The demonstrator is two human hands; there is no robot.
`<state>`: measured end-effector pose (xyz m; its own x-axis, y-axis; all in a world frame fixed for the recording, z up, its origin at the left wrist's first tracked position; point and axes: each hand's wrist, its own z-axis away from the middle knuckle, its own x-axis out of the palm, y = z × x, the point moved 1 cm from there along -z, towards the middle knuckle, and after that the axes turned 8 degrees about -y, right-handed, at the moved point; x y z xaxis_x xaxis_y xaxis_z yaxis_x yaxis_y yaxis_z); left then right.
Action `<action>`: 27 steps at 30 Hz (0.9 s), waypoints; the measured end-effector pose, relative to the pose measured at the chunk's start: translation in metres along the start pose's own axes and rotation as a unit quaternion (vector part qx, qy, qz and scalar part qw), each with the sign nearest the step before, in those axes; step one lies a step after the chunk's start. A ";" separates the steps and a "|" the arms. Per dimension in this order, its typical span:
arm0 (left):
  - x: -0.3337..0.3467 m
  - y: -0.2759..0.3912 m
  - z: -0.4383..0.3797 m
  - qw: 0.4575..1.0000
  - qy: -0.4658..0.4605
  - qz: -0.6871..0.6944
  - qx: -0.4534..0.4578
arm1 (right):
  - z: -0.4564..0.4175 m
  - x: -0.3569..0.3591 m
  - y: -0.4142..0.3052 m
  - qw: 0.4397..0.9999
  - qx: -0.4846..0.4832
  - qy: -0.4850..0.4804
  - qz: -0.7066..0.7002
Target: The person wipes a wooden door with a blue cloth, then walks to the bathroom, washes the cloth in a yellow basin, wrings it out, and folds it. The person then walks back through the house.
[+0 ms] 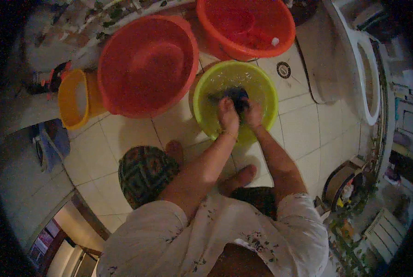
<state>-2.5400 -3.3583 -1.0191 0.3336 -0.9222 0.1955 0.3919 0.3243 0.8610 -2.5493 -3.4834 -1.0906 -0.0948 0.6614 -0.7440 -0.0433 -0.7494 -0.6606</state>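
Both of my hands are inside a yellow-green plastic basin (198,119) on the tiled floor, which holds water. Between them is a dark, wet cloth (239,97), bunched up; its exact kind cannot be made out. My left hand (228,116) grips the cloth from the left side, thumb side up. On the right side of the bundle, my right hand (253,113) holds it too, slightly blurred. Some of the fingers are hidden behind the cloth or under the water.
A large red plastic tub (144,72) stands to the left. Beyond the basin is an orange-red tub (246,31) with a small white item (275,42) in it. An orange-yellow bin (73,100) sits far left. A floor drain (283,70) and a white toilet (367,83) lie right.
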 end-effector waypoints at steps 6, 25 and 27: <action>-0.028 -0.044 -0.038 0.997 0.081 -0.008 -0.010 | 0.032 0.121 0.115 0.994 0.072 -0.002 0.088; 0.016 -0.047 -0.059 0.731 -0.269 0.573 -0.253 | 0.029 -0.159 -0.226 0.735 0.159 0.238 -0.615; 0.020 -0.035 -0.050 0.716 -0.289 0.607 -0.188 | 0.019 -0.129 -0.203 0.813 0.220 0.244 -0.481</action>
<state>-2.5037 -3.3774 -1.0688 0.2562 0.1884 0.9481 0.3527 0.8950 -0.2731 -2.5473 -3.4172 -0.8592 0.5947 0.8005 0.0746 -0.2257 0.2552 -0.9402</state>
